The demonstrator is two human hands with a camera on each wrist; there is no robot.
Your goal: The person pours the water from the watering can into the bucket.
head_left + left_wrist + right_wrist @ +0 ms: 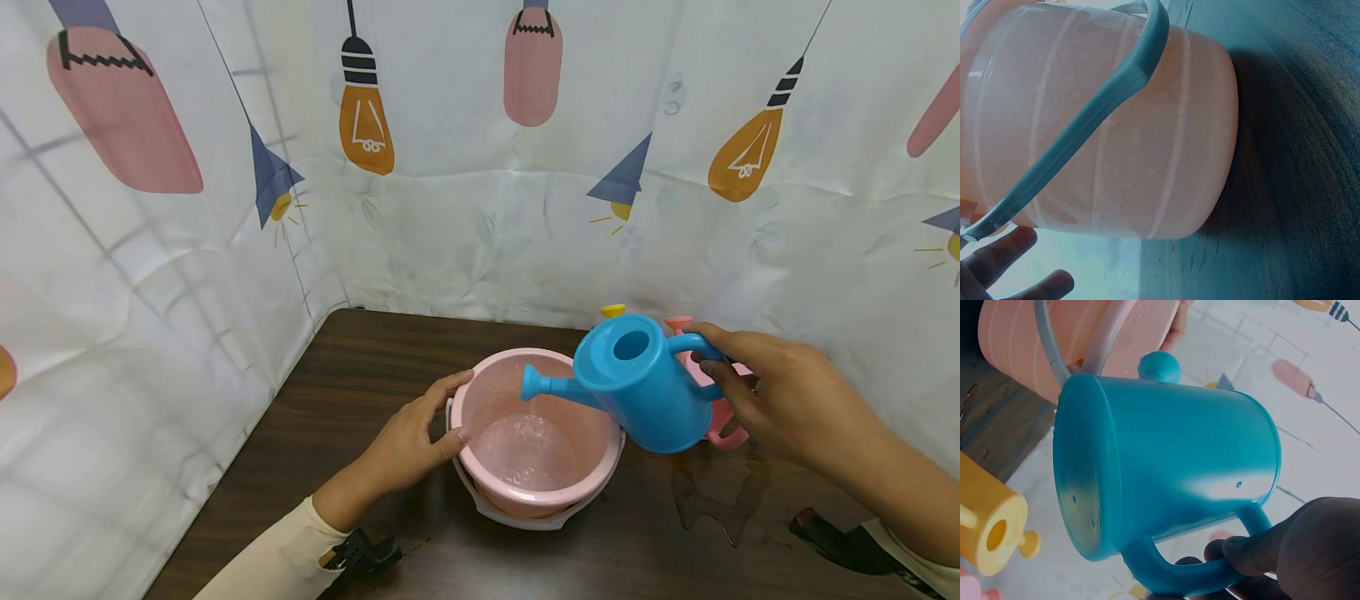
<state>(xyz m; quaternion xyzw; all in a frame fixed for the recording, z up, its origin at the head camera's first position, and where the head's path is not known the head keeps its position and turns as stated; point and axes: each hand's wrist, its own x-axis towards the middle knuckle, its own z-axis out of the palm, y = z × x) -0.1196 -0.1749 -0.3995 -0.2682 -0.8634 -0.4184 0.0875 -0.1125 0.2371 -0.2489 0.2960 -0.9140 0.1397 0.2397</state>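
My right hand (787, 392) grips the handle of a blue watering can (637, 383), its fingers curled round it. The can tilts left, with its spout over a pink bucket (536, 500) on the table. A faint trickle falls from the spout, and rippled water (525, 450) lies in the bottom of the bucket. At the bucket's left rim rests my left hand (408, 442), thumb and forefinger spread along it. In the left wrist view, two extended fingers (1000, 253) show beside the bucket, below its lowered handle (1094, 119).
Behind the blue can, a pink watering can (726, 425) is partly hidden. A yellow watering can (994, 525) stands close to it. Spilled water (720, 500) wets the dark wooden table (360, 367) at the right. Patterned white sheeting (465, 225) hangs behind and on the left.
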